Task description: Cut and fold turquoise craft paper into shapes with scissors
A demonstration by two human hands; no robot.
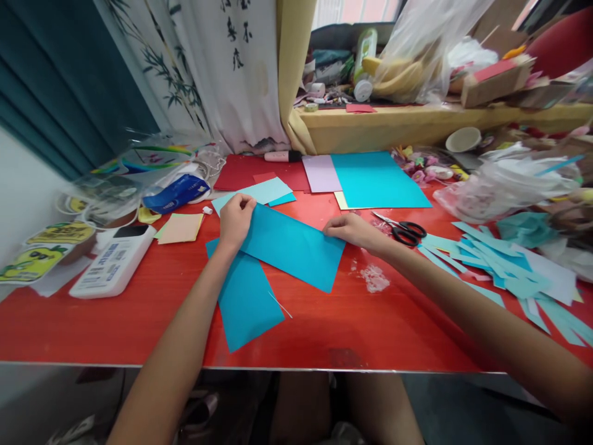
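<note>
A blue sheet of paper (293, 245) is stretched between my two hands, tilted over the red table. My left hand (236, 221) pinches its upper left corner. At its upper right edge, my right hand (349, 228) grips it between thumb and fingers. A second blue piece of paper (248, 303) lies beneath on the table, partly covered by the held sheet and my left forearm. On its right edge rests a thin white stick (281, 305). Black-handled scissors (402, 230) lie just beyond my right hand. Light blue paper (259, 190) lies behind my left hand.
Cut light-blue paper strips (500, 259) are heaped at the right. A large blue sheet (377, 179) and a lilac sheet (321, 173) lie at the back. A white power strip-like device (113, 262) and sticky notes (180, 227) are at the left. Small clear scraps (374, 278) lie near my right forearm.
</note>
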